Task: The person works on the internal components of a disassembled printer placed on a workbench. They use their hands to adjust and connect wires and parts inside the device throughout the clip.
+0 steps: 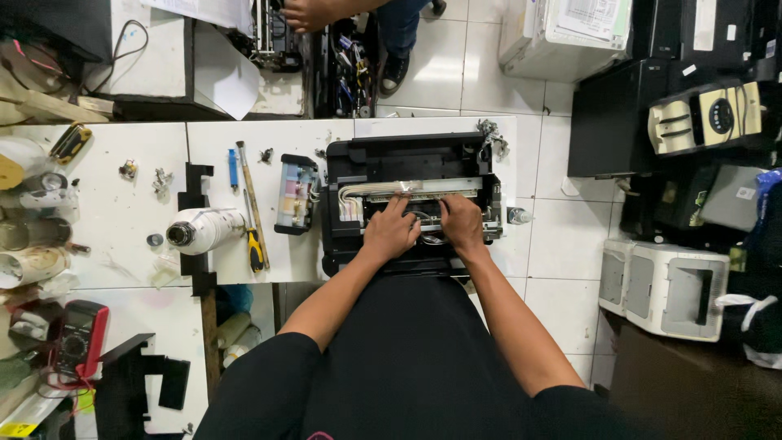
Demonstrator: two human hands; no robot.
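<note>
Opened black inkjet printer [411, 204] sits at the near edge of the white bench [106, 195], cover off, works exposed. Both hands are inside it. Left hand [391, 231] is curled, fingers pressed down into the carriage area; cannot tell if it grips anything. Right hand [461, 222] likewise bent, fingertips on the mechanism just beside the left; grip not visible.

Risks, as judged: the white ink tubes [407, 189] run just above the fingers, so a snagged knuckle could pull one loose and spill ink. The printer overhangs near the bench edge; hard pressing could tip it.

Around: ink tank block [295, 194] touching the printer's left side, a yellow-handled screwdriver [253, 213] and paper roll [204, 230] further left, multimeter [75, 340] well apart. Another person's hand [305, 14] works at the top.
</note>
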